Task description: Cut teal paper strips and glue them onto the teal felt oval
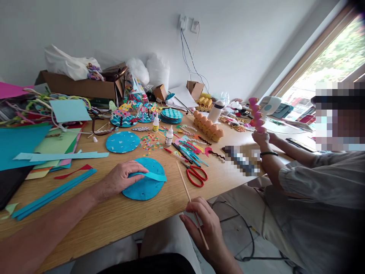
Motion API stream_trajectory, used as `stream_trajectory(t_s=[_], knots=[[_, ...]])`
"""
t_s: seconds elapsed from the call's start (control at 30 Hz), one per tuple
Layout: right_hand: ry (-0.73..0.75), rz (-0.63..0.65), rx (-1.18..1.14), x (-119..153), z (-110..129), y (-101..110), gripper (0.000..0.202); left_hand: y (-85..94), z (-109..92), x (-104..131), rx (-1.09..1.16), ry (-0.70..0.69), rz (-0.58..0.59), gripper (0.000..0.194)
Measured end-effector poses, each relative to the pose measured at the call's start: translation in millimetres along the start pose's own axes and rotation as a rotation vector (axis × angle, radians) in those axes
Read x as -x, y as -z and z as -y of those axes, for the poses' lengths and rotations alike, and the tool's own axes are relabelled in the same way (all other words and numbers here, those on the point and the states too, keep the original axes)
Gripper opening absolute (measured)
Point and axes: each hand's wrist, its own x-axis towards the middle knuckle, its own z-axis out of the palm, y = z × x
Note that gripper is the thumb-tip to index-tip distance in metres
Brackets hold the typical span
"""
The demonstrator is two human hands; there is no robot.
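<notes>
My left hand [125,176] pinches a light blue paper strip [156,176] between thumb and fingers. The strip lies across a round blue disc [142,190] on the table, its free end reaching just past the disc's right edge. Close to the table's front edge, my right hand [207,224] is closed around a thin wooden stick [184,182], which points up and away over the tabletop. Red-handled scissors [196,176] lie beside the stick's far part. Another blue disc [122,142], dotted with small pale bits, rests behind my left hand.
Glue bottles [169,137] stand behind the discs, near scattered confetti [149,142]. Blue strips [54,194] and coloured paper sheets [23,142] lie at left. An egg-carton piece [208,126] sits farther back. At right, a person's hands [261,139] hold a pink carton strip [256,114].
</notes>
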Motion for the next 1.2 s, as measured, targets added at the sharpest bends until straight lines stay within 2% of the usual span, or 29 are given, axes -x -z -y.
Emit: stream_trajectory(t_s=[0.27, 0.37, 0.93, 1.2], knots=[[0.167, -0.022, 0.006, 18.5, 2.9, -23.1, 0.031, -3.5, -3.4, 0.4, -0.021, 0.021, -0.05, 0.024], [0.203, -0.009, 0.009, 21.0, 1.2, -27.7, 0.034, -2.4, -3.9, 0.5, -0.018, 0.029, -0.051, 0.023], [0.153, 0.084, 0.005, 23.9, 2.8, -37.2, 0.026, 1.8, -1.4, 0.5, -0.039, 0.046, -0.05, 0.024], [0.137, 0.102, -0.003, 25.4, 1.7, -40.4, 0.033, 0.8, -0.9, 0.6, -0.034, 0.047, -0.048, 0.023]])
